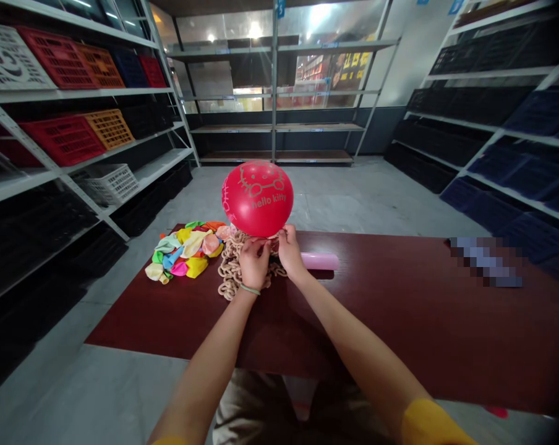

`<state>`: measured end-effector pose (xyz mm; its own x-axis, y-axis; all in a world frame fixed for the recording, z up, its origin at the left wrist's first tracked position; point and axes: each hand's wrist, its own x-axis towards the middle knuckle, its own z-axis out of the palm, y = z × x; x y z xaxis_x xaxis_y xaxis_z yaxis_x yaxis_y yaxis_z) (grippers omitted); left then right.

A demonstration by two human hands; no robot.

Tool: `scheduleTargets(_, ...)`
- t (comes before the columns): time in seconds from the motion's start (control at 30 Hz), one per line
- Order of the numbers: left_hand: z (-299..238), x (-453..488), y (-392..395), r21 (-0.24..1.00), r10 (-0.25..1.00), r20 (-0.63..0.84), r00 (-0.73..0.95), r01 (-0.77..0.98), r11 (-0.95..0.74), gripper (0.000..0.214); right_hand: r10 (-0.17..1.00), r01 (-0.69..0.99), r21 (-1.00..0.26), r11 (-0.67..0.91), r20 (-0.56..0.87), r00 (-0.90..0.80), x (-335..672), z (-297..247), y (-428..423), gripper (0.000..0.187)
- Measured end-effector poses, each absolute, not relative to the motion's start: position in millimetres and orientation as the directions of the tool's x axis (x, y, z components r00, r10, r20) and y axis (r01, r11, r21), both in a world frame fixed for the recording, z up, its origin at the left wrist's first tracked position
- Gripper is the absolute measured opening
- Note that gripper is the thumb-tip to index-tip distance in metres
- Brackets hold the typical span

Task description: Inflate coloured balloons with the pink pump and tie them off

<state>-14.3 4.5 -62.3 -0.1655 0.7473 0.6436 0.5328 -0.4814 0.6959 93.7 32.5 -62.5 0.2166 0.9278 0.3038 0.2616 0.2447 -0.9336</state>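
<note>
An inflated red balloon (257, 201) with a cat drawing and "hello kitty" print stands upright over the table. Under it, my left hand (254, 262) is closed, its fingertips pinched at the balloon's lower end. My right hand (289, 250) closes on the same spot from the right. The balloon's neck is hidden behind my fingers. Beneath and beside my left hand lies a heap of beige cord (230, 272) in loops. Several limp balloons (196, 248) in mixed colours are piled to its left. A pink cylinder (323, 261) lies just right of my right hand.
The dark red-brown table (391, 309) stretches far to the right, where a blurred-out flat object (486, 262) lies. Shelves with red, orange and white crates (61, 139) stand at left. A metal rack (274, 128) stands behind, and dark crates (469, 102) line the right.
</note>
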Motion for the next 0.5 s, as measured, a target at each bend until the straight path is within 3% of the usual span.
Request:
scheduleTargets(0.2, -57, -16, 4, 0.719, 0.753, 0.628, -0.197, 0.517, -0.465, 0.017, 0.886, 0.443, -0.857, 0.262, 0.396, 0.242, 94, -53, 24, 0.021)
scheduleTargets(0.37, -57, -24, 9, 0.832, 0.835, 0.506, -0.217, 0.379, -0.405, 0.024, 0.793, 0.729, -0.567, 0.383, 0.607, 0.056, 110, -47, 15, 0.03)
scheduleTargets(0.5, -54, -27, 10, 0.909, 0.894, 0.381, -0.238, 0.272, -0.315, 0.026, 0.762, 0.847, -0.363, 0.389, 0.644, -0.074, 118, -40, 15, 0.035)
